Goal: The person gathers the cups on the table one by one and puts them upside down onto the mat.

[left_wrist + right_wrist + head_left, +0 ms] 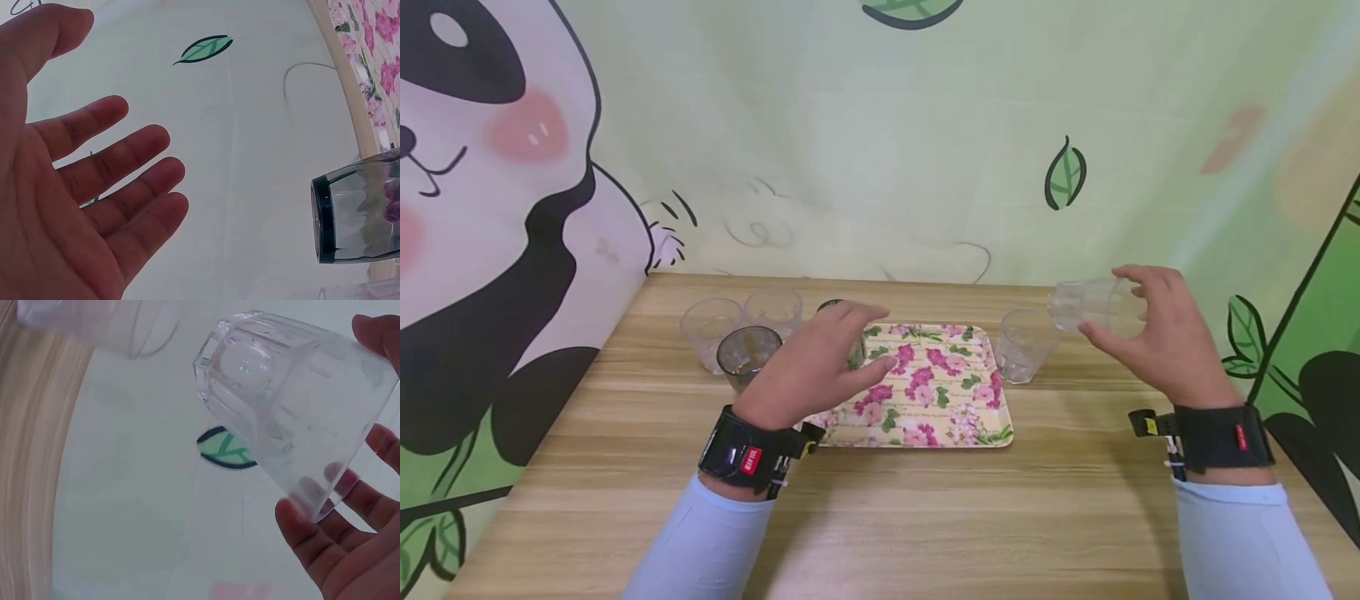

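My right hand [1165,333] grips a clear plastic cup [1086,306] near its rim, between thumb and fingers. The cup is tipped on its side in the air, its faceted base [244,362] pointing left. Just left of and below it stands another clear cup [1022,350], beside the tray's right edge. Over the left part of the flowered tray [925,387], my left hand [820,358] hovers with relaxed, spread fingers and nothing in them. A dark-rimmed, tinted glass [359,215] stands behind that hand, mostly hidden in the head view.
Left of my left hand stand a dark tinted glass [747,354] and two clear cups, one at the left [706,329] and one farther back [773,310]. A printed cloth wall [910,167] rises behind the wooden table [925,525].
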The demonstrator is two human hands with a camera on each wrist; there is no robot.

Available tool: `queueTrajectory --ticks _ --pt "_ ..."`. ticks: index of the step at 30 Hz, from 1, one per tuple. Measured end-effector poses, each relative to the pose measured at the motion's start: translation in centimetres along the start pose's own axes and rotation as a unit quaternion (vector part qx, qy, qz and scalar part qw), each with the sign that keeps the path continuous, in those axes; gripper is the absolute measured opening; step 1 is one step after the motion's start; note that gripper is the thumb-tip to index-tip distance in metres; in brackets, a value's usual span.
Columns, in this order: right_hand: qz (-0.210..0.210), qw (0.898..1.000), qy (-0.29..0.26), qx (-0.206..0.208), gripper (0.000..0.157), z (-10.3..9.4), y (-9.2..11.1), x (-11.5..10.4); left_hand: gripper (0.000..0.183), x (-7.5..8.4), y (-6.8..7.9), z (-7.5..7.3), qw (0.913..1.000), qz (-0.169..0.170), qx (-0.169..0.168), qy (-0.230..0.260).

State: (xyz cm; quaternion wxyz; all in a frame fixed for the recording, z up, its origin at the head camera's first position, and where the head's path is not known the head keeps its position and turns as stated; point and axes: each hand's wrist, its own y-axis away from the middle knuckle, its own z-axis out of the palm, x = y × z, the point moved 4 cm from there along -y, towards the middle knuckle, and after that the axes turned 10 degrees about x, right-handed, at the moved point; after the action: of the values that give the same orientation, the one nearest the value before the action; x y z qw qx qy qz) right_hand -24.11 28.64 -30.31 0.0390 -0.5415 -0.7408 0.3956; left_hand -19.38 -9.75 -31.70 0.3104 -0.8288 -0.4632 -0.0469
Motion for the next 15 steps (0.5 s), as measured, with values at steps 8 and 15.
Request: queueTrajectory --ticks 8,15 --pt "-0.016 0.997 -0.072 0.025 0.078 -0.1 0.1 -2.1 0.057 0.1 0.0 -0.1 1.0000 0.000 0.005 0.002" --pt "-0.076 0.994 -0.070 0.037 0.080 0.1 0.5 -4.6 0.058 0.2 0.0 0.0 1.0000 -0.001 -0.002 0.001"
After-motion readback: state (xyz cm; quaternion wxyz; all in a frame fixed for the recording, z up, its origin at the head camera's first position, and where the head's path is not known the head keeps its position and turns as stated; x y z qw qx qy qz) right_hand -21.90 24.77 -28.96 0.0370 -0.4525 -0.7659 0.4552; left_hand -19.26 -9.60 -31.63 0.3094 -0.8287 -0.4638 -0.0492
